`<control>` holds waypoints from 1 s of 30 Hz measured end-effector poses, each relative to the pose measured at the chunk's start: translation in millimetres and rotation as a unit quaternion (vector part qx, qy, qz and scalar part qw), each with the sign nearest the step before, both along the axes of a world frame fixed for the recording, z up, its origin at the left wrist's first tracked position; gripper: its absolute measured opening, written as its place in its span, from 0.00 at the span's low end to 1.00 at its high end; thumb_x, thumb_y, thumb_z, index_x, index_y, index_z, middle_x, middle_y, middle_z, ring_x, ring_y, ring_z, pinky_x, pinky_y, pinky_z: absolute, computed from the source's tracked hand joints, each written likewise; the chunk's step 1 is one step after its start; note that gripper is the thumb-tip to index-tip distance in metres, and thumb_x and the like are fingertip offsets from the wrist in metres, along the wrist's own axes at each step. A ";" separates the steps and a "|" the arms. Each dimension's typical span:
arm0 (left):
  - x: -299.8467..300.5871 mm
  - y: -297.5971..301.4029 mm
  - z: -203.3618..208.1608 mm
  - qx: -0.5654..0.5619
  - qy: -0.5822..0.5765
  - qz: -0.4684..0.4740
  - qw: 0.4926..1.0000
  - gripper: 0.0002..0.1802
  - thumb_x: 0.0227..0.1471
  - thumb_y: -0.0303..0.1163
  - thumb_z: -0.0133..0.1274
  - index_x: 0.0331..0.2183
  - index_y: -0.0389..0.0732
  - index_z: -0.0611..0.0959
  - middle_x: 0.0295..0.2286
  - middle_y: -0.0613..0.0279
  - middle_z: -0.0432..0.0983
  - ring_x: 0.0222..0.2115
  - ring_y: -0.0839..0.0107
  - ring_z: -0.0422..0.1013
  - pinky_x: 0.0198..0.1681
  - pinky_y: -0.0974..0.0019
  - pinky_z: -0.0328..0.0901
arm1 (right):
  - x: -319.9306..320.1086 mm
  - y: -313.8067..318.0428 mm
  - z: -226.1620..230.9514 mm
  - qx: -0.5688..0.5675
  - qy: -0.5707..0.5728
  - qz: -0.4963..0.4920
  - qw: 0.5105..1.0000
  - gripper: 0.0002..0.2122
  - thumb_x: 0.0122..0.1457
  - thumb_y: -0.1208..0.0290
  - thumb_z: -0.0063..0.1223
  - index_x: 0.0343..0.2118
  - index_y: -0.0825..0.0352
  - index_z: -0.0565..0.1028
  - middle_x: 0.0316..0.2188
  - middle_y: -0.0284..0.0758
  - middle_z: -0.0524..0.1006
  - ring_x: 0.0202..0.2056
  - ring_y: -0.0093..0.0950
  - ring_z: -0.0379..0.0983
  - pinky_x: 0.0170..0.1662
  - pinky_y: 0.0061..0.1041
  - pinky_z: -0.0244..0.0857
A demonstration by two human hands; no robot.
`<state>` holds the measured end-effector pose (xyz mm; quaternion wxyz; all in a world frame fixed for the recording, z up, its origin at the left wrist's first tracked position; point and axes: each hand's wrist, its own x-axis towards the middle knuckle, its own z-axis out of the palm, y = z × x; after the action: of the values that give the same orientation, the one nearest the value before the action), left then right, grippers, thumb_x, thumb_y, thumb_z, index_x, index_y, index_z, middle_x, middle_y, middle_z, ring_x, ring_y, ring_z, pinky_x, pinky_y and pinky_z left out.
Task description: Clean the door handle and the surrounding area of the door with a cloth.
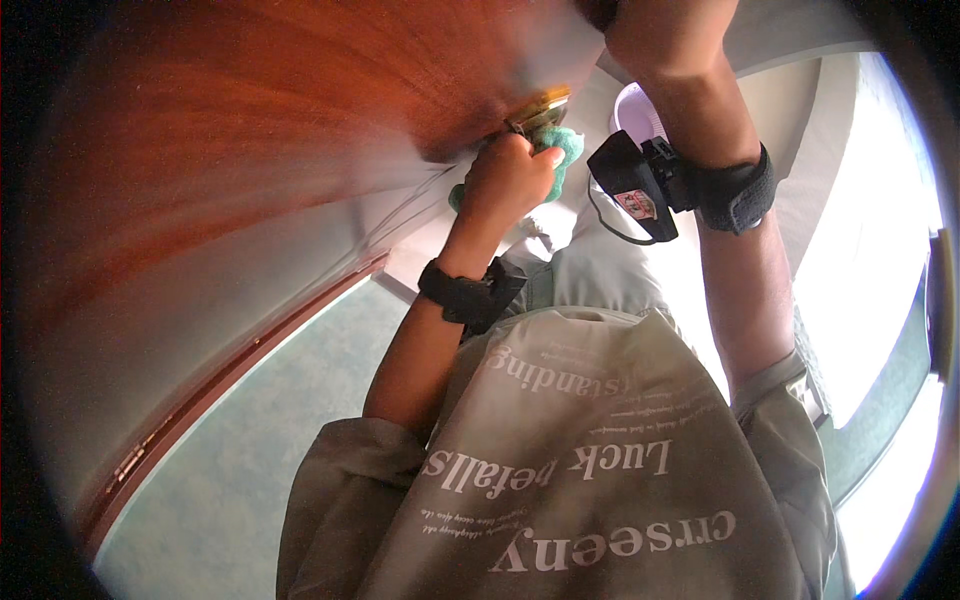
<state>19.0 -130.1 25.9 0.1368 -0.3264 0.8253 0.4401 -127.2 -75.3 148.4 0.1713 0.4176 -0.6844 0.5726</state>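
Note:
My left hand [508, 178] is closed around a teal cloth [561, 150] and presses it against the edge of a reddish-brown wooden door [300, 120], right below a brass latch plate [541, 108]. My right hand [660, 35] reaches up past the top of the picture beside the door's edge; its fingers are out of sight. Each wrist wears a black strap, and the right one carries a small black device [632, 188].
The door fills the upper left and its lower edge runs down to a pale green floor [250, 470]. A pale wall [870, 230] stands on the right. My olive shirt [580, 470] covers the lower middle.

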 end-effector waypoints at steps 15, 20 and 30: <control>-11.9 26.2 -3.5 -0.174 -0.015 0.022 0.984 0.26 0.44 0.52 0.50 0.25 0.35 0.79 0.24 0.45 0.76 0.28 0.49 0.74 0.32 0.53 0.67 | -15.2 -1.4 -11.5 -0.014 -0.020 0.042 0.999 0.14 0.60 0.74 0.31 0.46 0.71 0.65 0.39 0.39 0.71 0.42 0.26 0.66 0.48 0.22 0.58; 0.3 13.3 -12.3 -0.116 0.037 0.014 0.992 0.26 0.45 0.52 0.50 0.25 0.33 0.79 0.24 0.44 0.75 0.28 0.49 0.73 0.33 0.52 0.66 | -16.6 -9.4 -21.5 -0.072 0.025 0.066 0.995 0.14 0.60 0.74 0.31 0.47 0.71 0.65 0.40 0.40 0.71 0.43 0.27 0.66 0.48 0.22 0.58; -7.1 19.6 4.1 -0.133 0.028 0.048 0.990 0.23 0.39 0.48 0.56 0.21 0.34 0.79 0.22 0.44 0.75 0.27 0.48 0.73 0.32 0.53 0.66 | 0.7 -5.8 -6.7 -0.109 -0.166 0.103 0.975 0.14 0.63 0.71 0.30 0.44 0.72 0.67 0.38 0.32 0.70 0.39 0.20 0.64 0.44 0.18 0.59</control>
<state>11.9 -110.5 30.0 0.0479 -0.3684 0.8635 0.3410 -126.5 -81.1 141.7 0.0402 0.3641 -0.5900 0.7195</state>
